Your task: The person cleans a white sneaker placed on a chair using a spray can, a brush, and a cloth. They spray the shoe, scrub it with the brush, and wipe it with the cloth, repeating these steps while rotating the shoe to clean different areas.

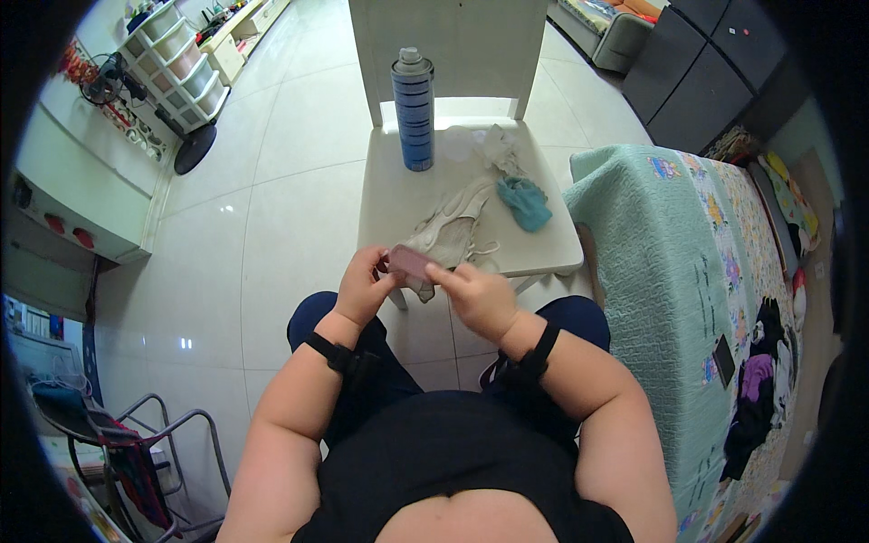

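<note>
A pink oblong block (pixel 409 262), perhaps a brush, is held between my two hands at the front edge of a white chair seat (pixel 387 203). My left hand (pixel 363 285) grips its left end. My right hand (pixel 481 298) has its thumb and fingers on the right end. Just behind and partly beneath the block lies an off-white shoe (pixel 445 234) with a loose lace, its near end overhanging the seat. A blue spray can (pixel 413 112) stands upright at the back left of the seat. To the shoe's right are a crumpled teal cloth (pixel 525 203) and a crumpled whitish piece (pixel 502 151).
A bed with a green quilt (pixel 631 271) stands close on the right, bearing a phone (pixel 724 361) and dark clothes (pixel 750 407). At lower left is a metal-framed chair (pixel 163 434). White drawers (pixel 183 61) and a fan (pixel 108 85) stand at upper left.
</note>
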`<state>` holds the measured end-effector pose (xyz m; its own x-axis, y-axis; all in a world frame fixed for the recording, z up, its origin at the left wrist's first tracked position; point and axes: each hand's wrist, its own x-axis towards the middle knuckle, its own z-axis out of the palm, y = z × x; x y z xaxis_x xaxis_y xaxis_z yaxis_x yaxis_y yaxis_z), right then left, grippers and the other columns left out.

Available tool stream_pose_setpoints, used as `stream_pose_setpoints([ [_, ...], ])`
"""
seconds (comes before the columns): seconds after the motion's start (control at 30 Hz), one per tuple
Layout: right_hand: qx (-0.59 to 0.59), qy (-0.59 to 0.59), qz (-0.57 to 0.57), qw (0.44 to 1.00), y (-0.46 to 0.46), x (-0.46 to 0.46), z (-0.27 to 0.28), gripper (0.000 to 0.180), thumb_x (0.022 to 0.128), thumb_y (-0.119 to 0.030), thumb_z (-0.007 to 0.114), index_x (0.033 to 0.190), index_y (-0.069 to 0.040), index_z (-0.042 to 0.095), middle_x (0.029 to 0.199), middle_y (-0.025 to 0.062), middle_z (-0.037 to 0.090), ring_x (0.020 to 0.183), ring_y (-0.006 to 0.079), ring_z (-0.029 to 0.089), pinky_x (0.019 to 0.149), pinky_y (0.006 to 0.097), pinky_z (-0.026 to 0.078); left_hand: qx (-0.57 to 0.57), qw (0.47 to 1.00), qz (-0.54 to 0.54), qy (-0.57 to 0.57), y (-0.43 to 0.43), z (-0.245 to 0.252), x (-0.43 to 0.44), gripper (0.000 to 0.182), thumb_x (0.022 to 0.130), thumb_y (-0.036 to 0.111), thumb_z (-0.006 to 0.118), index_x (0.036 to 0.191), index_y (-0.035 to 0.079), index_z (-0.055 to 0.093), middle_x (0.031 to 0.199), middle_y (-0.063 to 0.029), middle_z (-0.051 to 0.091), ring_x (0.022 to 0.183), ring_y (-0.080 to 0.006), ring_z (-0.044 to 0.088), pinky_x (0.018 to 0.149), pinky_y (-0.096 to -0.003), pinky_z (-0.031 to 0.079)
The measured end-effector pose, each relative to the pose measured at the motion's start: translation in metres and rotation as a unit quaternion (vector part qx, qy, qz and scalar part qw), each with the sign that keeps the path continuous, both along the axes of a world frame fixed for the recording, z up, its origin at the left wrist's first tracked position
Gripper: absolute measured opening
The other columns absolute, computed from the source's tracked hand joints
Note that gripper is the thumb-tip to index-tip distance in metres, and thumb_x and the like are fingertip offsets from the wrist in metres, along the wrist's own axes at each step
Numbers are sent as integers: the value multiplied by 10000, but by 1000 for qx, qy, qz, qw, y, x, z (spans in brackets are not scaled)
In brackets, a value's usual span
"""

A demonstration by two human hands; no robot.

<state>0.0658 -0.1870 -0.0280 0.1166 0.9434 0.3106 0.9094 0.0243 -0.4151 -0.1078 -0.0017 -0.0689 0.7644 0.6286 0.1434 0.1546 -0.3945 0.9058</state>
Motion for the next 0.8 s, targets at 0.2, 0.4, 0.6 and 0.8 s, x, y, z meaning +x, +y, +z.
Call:
stream_pose_setpoints([
  [0.2, 18, 22, -37, 999, -3, 4, 4, 433, 873, -99, 626, 1287, -226, 640, 844, 102, 625, 716, 349, 653, 600, 459, 533, -8, 1000, 9, -4, -1, -3, -3, 347, 805, 165, 778, 1084, 23, 629, 950, -41, 571, 816, -143, 551, 732, -283, 481],
  [0.4, 59, 24, -116, 991, -3, 9, 4, 419, 892, -128, 619, 1291, -258, 636, 855, 100, 628, 732, 358, 661, 620, 478, 535, 4, 1000, 11, -12, -1, 0, 0, 369, 791, 174, 778, 1086, 7, 633, 963, -88, 587, 819, -186, 577, 710, -309, 498],
  [0.6, 10, -1, -120, 993, 0, 27, 3, 415, 905, -131, 594, 1297, -262, 637, 871, 105, 632, 735, 352, 663, 630, 470, 537, 13, 1000, 11, 8, -5, 6, 0, 354, 797, 178, 766, 1081, 12, 634, 965, -88, 595, 830, -191, 580, 727, -316, 498],
  [0.8, 91, -36, -260, 961, 12, 72, 12, 386, 913, -117, 561, 1254, -261, 666, 880, 121, 651, 746, 364, 665, 645, 485, 537, 24, 1000, 9, 5, -4, 7, 1, 325, 803, 176, 750, 1062, 16, 636, 942, -82, 590, 823, -198, 575, 728, -322, 492],
])
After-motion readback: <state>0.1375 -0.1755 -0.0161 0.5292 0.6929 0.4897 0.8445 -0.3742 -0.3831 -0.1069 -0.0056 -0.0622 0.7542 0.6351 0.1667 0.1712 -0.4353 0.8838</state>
